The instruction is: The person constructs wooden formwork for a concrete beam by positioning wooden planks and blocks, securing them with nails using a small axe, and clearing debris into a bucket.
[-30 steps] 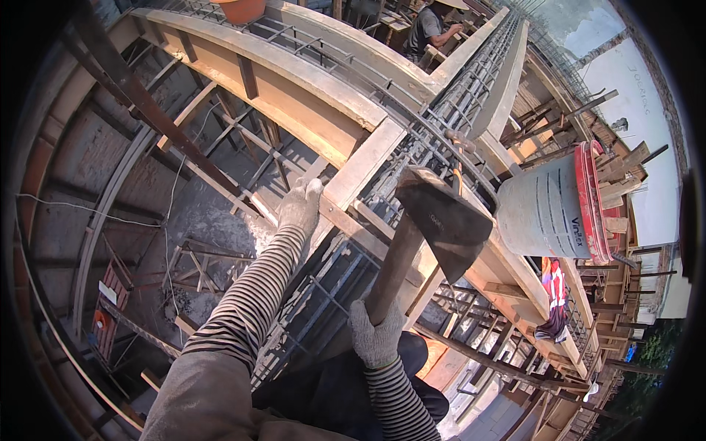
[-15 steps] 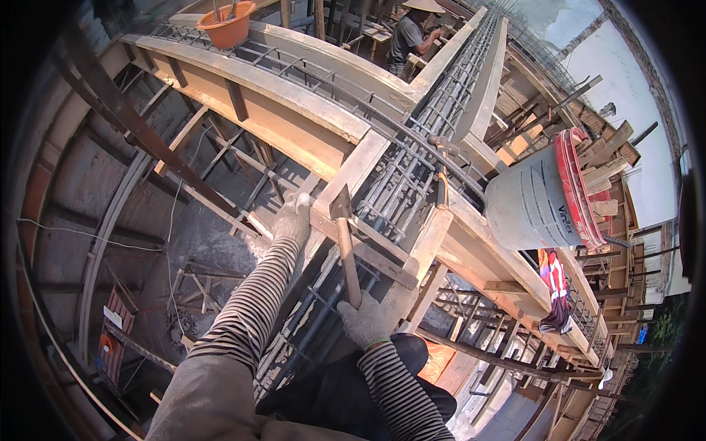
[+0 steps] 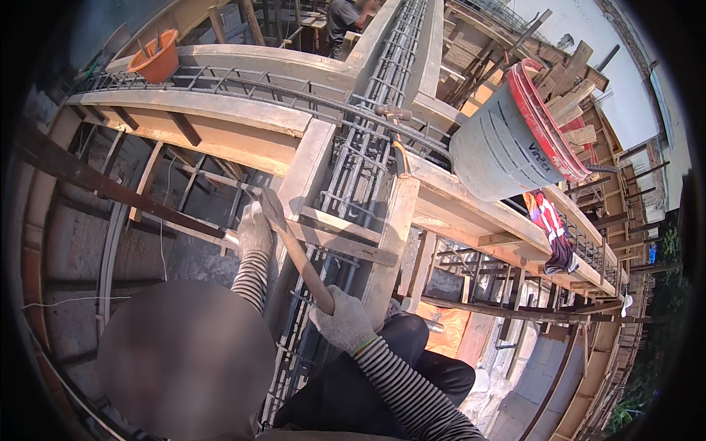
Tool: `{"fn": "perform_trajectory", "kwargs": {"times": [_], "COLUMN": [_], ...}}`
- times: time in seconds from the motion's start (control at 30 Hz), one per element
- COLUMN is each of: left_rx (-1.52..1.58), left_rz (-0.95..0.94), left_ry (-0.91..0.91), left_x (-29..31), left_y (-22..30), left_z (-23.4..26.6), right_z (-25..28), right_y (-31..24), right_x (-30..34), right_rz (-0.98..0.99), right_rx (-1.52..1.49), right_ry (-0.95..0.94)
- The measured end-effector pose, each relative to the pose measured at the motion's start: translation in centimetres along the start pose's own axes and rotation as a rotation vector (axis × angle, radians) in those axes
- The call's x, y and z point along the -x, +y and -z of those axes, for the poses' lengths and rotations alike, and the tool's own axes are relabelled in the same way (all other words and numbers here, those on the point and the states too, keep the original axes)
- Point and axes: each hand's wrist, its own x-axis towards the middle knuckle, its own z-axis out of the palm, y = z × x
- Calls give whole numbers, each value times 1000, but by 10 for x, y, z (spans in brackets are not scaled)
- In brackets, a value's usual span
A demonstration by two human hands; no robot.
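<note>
My right hand (image 3: 343, 320), in a pale knit glove, grips the wooden handle of a hammer (image 3: 303, 266). The hammer slants up and left, its dark metal head beside my left hand (image 3: 254, 231). That gloved hand is at the outer left side of the timber formwork, fingers curled; what they hold is hidden. Close to the hammer head, a wooden crosspiece (image 3: 346, 244) spans the formwork channel, above steel rebar (image 3: 358, 173). A second hammer (image 3: 398, 151), with a yellow and black handle, lies farther along on the bars. A round blurred patch covers much of my left forearm.
A grey bucket (image 3: 494, 143) with a red rim, wood offcuts by its mouth, leans at right. Colourful cloth (image 3: 550, 234) hangs below it. An orange bucket (image 3: 156, 59) sits far left. Another person (image 3: 343, 23) is beyond. Deep openings with props drop away on both sides.
The view has shifted, so the formwork appears farther left. My left hand has moved off the crosspiece's end to the outer side. The hammer's head has swung left toward that hand.
</note>
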Motion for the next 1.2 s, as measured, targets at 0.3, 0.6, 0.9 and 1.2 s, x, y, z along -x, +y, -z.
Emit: {"fn": "perform_trajectory", "kwargs": {"times": [0.3, 0.6, 0.9, 1.2], "left_rx": [121, -447, -805, -440], "left_rz": [15, -646, -607, -589], "left_ry": [287, -702, -815, -747], "left_x": [20, -14, -10, -9], "left_y": [53, 148, 188, 180], "left_z": [21, 7, 3, 24], "right_z": [68, 92, 68, 53], "right_y": [25, 117, 146, 166], "right_x": [50, 190, 231, 227], "right_rz": [-86, -434, -549, -481], "right_rx": [-65, -521, -908, -1051], "right_ry": [-28, 472, 585, 561]}}
